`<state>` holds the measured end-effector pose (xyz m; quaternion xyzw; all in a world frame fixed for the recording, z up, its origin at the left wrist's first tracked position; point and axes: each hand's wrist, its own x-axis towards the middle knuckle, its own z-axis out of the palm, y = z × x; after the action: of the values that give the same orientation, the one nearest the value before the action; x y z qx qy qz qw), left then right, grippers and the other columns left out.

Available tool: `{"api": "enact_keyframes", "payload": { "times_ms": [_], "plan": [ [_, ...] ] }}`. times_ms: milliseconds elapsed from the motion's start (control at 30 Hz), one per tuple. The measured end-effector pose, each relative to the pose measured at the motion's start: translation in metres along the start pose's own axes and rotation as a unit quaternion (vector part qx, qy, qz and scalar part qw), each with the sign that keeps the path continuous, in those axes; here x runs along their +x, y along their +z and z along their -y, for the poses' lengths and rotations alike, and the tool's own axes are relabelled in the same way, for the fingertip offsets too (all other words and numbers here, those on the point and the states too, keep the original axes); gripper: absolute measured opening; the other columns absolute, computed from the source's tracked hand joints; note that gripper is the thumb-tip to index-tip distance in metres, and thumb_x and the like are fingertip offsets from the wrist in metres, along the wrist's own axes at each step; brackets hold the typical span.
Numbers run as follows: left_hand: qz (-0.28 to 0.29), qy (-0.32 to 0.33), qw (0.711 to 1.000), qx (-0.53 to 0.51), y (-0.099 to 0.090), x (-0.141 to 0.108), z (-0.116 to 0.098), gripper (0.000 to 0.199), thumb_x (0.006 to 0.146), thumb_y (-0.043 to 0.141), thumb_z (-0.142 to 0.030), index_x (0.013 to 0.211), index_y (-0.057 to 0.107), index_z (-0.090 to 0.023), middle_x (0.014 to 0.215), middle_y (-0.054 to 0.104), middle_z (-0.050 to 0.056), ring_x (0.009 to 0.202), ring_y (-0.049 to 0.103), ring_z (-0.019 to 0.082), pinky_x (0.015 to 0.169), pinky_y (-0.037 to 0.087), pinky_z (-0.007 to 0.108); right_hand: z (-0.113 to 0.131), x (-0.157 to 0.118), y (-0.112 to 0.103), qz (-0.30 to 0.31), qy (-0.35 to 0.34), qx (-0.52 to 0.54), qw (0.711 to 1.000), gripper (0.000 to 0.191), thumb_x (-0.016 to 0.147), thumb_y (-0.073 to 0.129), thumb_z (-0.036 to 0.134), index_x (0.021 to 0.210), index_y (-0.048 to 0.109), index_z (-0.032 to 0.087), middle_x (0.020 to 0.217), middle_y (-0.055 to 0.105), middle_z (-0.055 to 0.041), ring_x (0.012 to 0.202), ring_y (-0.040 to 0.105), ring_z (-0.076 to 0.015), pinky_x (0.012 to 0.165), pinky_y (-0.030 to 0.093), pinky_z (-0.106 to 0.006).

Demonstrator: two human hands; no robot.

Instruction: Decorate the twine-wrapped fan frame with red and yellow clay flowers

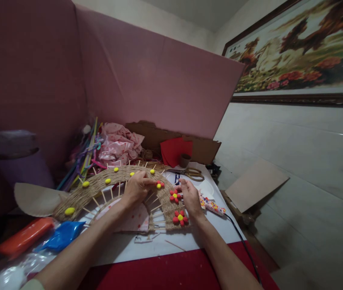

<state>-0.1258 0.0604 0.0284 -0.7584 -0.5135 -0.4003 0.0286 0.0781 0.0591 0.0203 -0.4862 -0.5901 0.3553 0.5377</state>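
Note:
A half-round woven twine fan (92, 187) with thin wooden ribs lies on the white sheet. Yellow clay dots (107, 181) sit along its band, and two finished-looking red flowers (180, 218) with yellow centres are at its right end. My left hand (137, 188) rests over the band, fingers curled, the index fingertip at a partly petalled flower (159, 185). Just right of the band is my right hand (190, 197), thumb and fingers pinched together; whatever is between them is too small to make out. A patterned glue gun (213, 207) lies beyond the right wrist.
Scissors (194, 174), a small brown pot (185, 160) and red sheets (171, 151) are at the back. Orange (26, 237) and blue clay packs (64, 235) lie at left. Pink fabric (119, 141) is heaped behind. A black cord (244, 241) runs down the right edge.

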Motion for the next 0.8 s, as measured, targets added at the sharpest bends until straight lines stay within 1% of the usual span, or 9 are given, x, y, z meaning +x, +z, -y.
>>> {"api": "enact_keyframes", "payload": {
  "times_ms": [167,300,400,500,600,700,800],
  "plan": [
    [0.000,0.003,1.000,-0.004,-0.001,-0.001,-0.002,0.012,0.079,0.063,-0.027,0.079,0.074,-0.028,0.064,0.049,0.001,0.067,0.044,0.014,0.059,0.032,0.025,0.002,0.000,0.000,-0.004,-0.002,-0.001,1.000,0.047,0.083,0.040,0.061,0.082,0.057,0.017,0.072,0.065,-0.0046,0.063,0.060,-0.0159,0.056,0.046,-0.025],
    [-0.016,-0.013,0.999,-0.046,-0.004,-0.001,-0.004,0.017,0.077,0.062,-0.014,0.085,0.072,-0.024,0.064,0.051,0.000,0.068,0.046,0.014,0.061,0.035,0.025,0.001,0.000,-0.001,-0.004,0.003,-0.003,1.000,0.047,0.081,0.041,0.062,0.078,0.057,0.018,0.072,0.065,-0.0049,0.062,0.060,-0.0165,0.057,0.047,-0.026],
    [-0.039,-0.019,0.996,-0.076,-0.006,-0.001,-0.006,0.014,0.075,0.061,-0.008,0.076,0.070,-0.019,0.066,0.054,0.000,0.070,0.049,0.014,0.063,0.037,0.025,0.001,0.000,0.000,-0.006,0.000,0.001,1.000,0.048,0.081,0.041,0.063,0.082,0.058,0.018,0.073,0.066,-0.0049,0.064,0.061,-0.0171,0.057,0.047,-0.026],
    [-0.045,-0.014,0.996,-0.079,-0.008,-0.002,-0.007,0.013,0.075,0.060,-0.009,0.068,0.067,-0.017,0.066,0.055,0.001,0.071,0.049,0.015,0.064,0.037,0.025,0.001,0.000,0.000,-0.007,-0.002,0.003,1.000,0.048,0.081,0.041,0.062,0.083,0.058,0.018,0.072,0.066,-0.0042,0.064,0.061,-0.0166,0.058,0.046,-0.026],
    [-0.042,0.010,0.998,-0.044,-0.008,-0.003,-0.007,0.013,0.078,0.058,-0.013,0.070,0.067,-0.019,0.067,0.053,0.002,0.072,0.048,0.016,0.064,0.037,0.026,0.001,-0.001,0.000,-0.009,0.003,-0.003,1.000,0.047,0.081,0.042,0.062,0.080,0.058,0.018,0.072,0.066,-0.0038,0.061,0.061,-0.0160,0.057,0.046,-0.026],
    [-0.047,0.058,0.997,0.029,-0.007,-0.005,-0.008,0.015,0.080,0.055,-0.016,0.074,0.069,-0.020,0.069,0.052,0.003,0.071,0.046,0.017,0.063,0.037,0.027,0.003,-0.001,0.000,-0.007,0.008,-0.005,1.000,0.047,0.081,0.042,0.062,0.082,0.058,0.018,0.073,0.066,-0.0035,0.057,0.059,-0.0152,0.054,0.045,-0.026],
    [-0.048,0.079,0.991,0.093,-0.008,-0.008,-0.012,0.020,0.082,0.052,-0.016,0.073,0.069,-0.020,0.069,0.051,0.004,0.071,0.044,0.018,0.063,0.036,0.028,0.003,-0.001,0.000,-0.006,0.008,-0.005,1.000,0.047,0.081,0.041,0.062,0.083,0.058,0.018,0.073,0.066,-0.0038,0.057,0.060,-0.0152,0.054,0.045,-0.026]
  ]
}}
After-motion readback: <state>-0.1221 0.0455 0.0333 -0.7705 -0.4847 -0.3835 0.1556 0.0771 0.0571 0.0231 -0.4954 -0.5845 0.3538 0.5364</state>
